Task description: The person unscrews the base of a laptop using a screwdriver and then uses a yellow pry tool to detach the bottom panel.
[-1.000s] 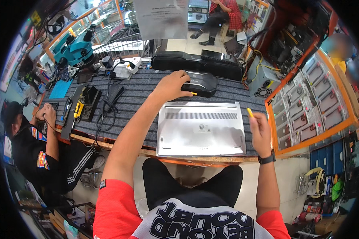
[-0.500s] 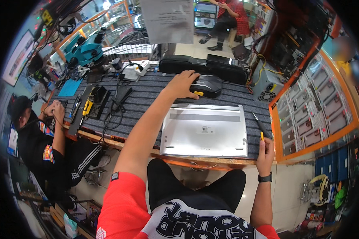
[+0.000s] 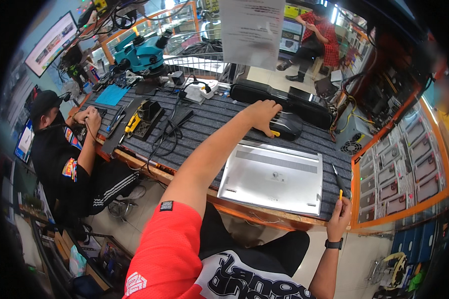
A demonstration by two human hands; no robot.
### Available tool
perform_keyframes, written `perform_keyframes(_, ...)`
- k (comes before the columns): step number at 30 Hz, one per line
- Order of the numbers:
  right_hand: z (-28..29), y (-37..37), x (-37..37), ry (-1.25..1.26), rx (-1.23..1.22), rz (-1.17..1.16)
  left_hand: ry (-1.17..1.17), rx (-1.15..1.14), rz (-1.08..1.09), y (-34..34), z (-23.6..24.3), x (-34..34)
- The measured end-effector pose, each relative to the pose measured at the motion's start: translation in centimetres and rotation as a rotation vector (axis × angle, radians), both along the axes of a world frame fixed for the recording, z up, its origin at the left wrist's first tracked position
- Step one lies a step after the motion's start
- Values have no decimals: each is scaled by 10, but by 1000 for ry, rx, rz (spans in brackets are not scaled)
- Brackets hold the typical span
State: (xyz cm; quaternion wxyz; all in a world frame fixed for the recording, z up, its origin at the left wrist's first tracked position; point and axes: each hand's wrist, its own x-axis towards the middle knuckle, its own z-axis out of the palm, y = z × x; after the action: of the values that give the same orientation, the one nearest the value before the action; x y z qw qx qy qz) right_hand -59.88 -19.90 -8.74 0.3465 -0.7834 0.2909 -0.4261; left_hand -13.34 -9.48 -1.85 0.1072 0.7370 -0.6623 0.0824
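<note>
My left hand [image 3: 263, 118] is stretched across the mat, its fingers curled over the left end of a black case [image 3: 288, 125] with a yellow latch. Near me lies a silver laptop [image 3: 272, 189], bottom cover up, with a vent strip along its far side. In my right hand [image 3: 338, 217], at the laptop's right side, is a slim screwdriver [image 3: 338, 182] with a dark handle and yellow end. My fingers pinch that yellow end, and the metal tip points away from me. What the case contains is hidden.
Behind the case stands a long black speaker bar [image 3: 279, 101]. To the left are a cable [image 3: 165, 132], a yellow-handled tool [image 3: 133, 123] and a teal microscope [image 3: 143, 55]. A co-worker [image 3: 60, 144] sits at the far left. An orange-framed display case [image 3: 401, 169] borders the right.
The whole view has shifted and tilted, so the bench sits further right and lower. My left hand stays on the black case; my right still holds the screwdriver.
</note>
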Motion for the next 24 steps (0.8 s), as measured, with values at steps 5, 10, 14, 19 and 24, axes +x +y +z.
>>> perform_keyframes(5, -1, 1, -2, 15, 11, -12, -85, -171, -53, 22, 8, -10)
perform_keyframes(10, -4, 0, -1, 7, 7, -32, 1, -192, -53, 56, 47, 16)
perform_keyframes(14, -4, 2, 0, 31, 26, -44, -46, -183, 47, 56, 75, 62)
perform_keyframes(19, 0, 3, 0, 32, -14, -69, 37, -37, 149, 34, 82, 104)
perform_keyframes(24, 2, 4, 0, 80, -8, -84, 227, 70, 117, 18, 88, 128)
